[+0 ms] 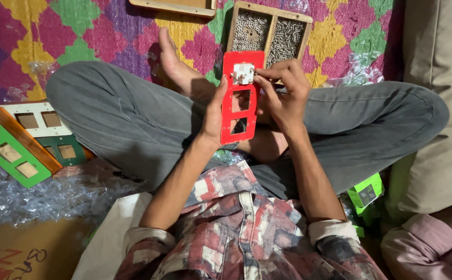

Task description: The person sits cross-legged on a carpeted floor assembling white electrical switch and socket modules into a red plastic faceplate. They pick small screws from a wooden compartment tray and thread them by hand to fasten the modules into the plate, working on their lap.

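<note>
Gripping the red rectangular plastic switch plate (240, 98) in my left hand (213, 116), my right hand (283, 91) pinched its small white square switch module (243, 73), which I judged could slip into my lap below the plate.

Plate (240, 103) held upright between both hands above crossed legs (132, 124), small fitting (243, 73) at its top; compartmented tray of screws (267, 33) behind, stacked plates (23, 142) at left

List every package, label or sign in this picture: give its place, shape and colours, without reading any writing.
Green box: by the person's right elbow, small, boxy, bright green with a dark panel.
Cardboard sheet: bottom left corner, flat, brown with red and black marks.
Bubble wrap: left floor, crinkled, clear.
</note>
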Demonstrator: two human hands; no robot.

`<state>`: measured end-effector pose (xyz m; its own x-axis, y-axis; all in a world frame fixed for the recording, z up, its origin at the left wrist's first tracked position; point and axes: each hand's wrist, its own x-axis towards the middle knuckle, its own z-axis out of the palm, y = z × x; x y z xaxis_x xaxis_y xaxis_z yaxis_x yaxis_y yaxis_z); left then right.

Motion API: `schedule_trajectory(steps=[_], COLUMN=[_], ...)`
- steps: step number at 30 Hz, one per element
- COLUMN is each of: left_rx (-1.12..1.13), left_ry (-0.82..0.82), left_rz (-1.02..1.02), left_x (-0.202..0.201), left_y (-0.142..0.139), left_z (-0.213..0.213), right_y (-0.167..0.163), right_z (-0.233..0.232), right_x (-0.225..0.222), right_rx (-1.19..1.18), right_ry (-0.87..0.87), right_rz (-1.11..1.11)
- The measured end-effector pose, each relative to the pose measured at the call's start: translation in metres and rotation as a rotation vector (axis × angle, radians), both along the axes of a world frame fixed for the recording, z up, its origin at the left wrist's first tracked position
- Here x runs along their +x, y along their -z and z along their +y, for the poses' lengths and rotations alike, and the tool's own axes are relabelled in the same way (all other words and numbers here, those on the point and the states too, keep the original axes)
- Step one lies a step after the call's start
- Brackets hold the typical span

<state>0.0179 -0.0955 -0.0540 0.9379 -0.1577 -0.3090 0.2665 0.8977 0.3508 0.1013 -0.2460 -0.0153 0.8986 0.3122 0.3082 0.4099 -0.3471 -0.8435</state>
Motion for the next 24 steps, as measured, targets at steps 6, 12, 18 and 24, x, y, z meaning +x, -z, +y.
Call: schedule_trajectory(steps=[6,12,18,24], left_rx=[-0.025,-0.129,-0.147,-0.177], left_ry=[-0.013,-0.059,-0.076,-0.094], left_rz=[0.014,-0.034,-0.051,-0.055], left_x=[0.0,-0.001,0.0,0.0], left_y=[-0.004,-0.009,-0.011,-0.011], left_z=[0.0,0.003,0.005,0.007], right_y=[0.001,-0.009,-0.015,-0.005], right_z=[-0.001,0.002,0.003,0.002], right_x=[-0.001,-0.006,-0.008,-0.009], right_rx=[0.003,-0.067,0.103,0.065], right_ry=[0.015,0.006,-0.047,-0.187], right_rz=[-0.012,-0.052,0.218,0.25])
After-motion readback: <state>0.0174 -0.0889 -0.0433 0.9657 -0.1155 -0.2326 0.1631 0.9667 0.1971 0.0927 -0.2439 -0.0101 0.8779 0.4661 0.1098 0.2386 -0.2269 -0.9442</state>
